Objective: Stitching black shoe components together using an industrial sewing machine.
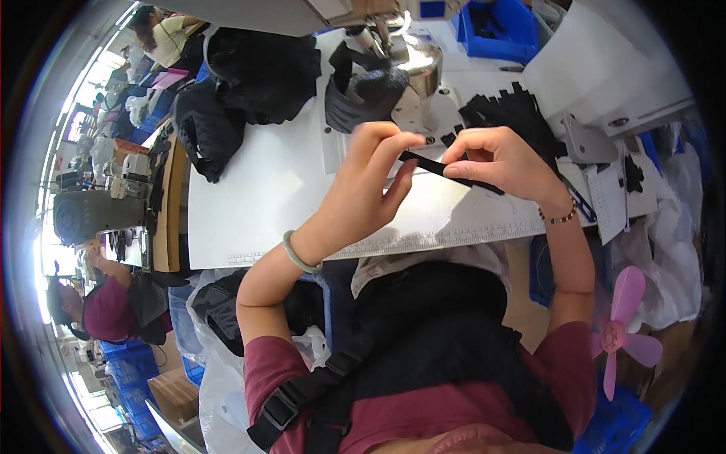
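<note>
The right hand point(510, 163) pinched a narrow black strip point(429, 164) between thumb and forefinger, above the white counter point(249, 204). The left hand point(355, 189) had its thumb and forefinger slightly apart at the strip's other end; I could not tell whether they gripped it. Beyond the right hand lay a pile of flat black pieces point(510, 112). At the counter's far side, an open blue bin point(499, 51) contained dark items, too shadowed to identify
</note>
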{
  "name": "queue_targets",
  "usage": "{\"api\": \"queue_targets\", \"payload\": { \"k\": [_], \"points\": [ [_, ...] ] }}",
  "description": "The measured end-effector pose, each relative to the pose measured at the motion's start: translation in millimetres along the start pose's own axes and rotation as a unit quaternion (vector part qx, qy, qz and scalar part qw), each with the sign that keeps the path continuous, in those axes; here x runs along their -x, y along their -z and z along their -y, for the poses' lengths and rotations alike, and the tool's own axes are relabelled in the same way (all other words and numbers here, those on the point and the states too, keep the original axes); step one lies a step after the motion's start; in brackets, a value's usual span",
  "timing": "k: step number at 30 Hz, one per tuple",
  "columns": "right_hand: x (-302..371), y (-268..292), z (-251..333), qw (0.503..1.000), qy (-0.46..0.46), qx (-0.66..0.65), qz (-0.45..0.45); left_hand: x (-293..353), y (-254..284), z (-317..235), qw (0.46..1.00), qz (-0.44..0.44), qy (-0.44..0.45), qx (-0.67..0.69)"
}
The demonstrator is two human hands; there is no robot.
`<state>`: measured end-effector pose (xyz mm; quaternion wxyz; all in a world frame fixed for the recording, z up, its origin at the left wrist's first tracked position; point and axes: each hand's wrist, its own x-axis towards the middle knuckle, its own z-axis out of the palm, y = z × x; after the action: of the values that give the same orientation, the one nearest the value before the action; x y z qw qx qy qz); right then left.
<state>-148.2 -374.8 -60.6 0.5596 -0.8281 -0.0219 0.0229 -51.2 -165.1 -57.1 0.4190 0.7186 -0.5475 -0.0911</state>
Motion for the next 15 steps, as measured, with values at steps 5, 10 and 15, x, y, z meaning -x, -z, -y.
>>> {"api": "queue_targets", "payload": {
  "k": [5,10,15],
  "points": [
    [-3,-24,-3,0.957,0.010,-0.286,-0.037,1,6,7,0.889,-0.168,-0.254,-0.342],
    [0,-39,12,0.954,0.028,-0.290,-0.079,-9,3,14,0.944,-0.188,-0.227,-0.144],
    [-11,-57,2,0.923,0.202,-0.230,-0.234,-14,-15,12,0.960,-0.170,-0.015,0.220]
  ]
}}
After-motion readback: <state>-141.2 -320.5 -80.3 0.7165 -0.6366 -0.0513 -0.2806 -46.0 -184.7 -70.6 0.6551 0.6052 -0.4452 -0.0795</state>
